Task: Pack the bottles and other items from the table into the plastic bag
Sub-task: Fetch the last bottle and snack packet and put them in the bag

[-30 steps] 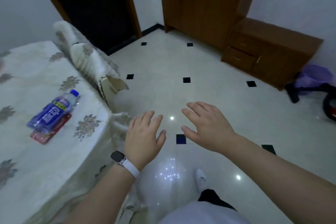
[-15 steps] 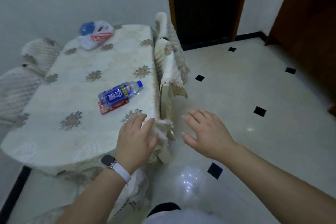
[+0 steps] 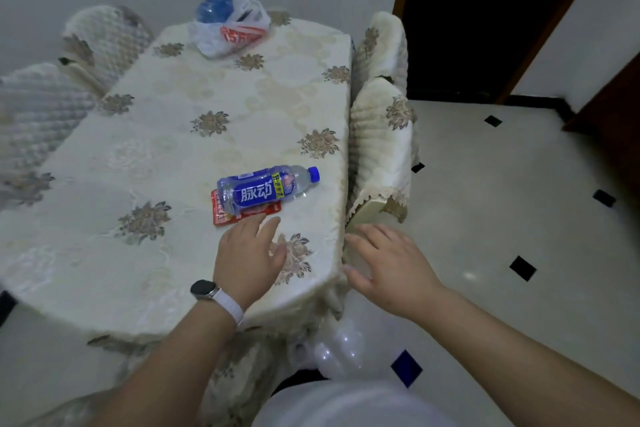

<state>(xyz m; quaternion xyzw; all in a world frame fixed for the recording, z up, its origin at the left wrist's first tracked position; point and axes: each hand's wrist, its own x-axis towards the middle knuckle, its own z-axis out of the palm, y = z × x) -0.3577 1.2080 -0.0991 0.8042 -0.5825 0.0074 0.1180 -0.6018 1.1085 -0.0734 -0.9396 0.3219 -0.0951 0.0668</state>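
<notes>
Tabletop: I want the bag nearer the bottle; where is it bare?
Bare cloth runs between the plastic bag at the far end and the bottle, and left of the bottle. Crowded only by the left hand, where the bottle lies on a red packet.

Bottle (image 3: pixel 266 189) label reads 脉动, plastic bag (image 3: pixel 229 28) print illegible

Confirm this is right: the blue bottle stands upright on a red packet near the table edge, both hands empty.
No. The head view shows the blue bottle lying on its side; it rests on the red packet near the table edge, left hand and right hand empty.
</notes>
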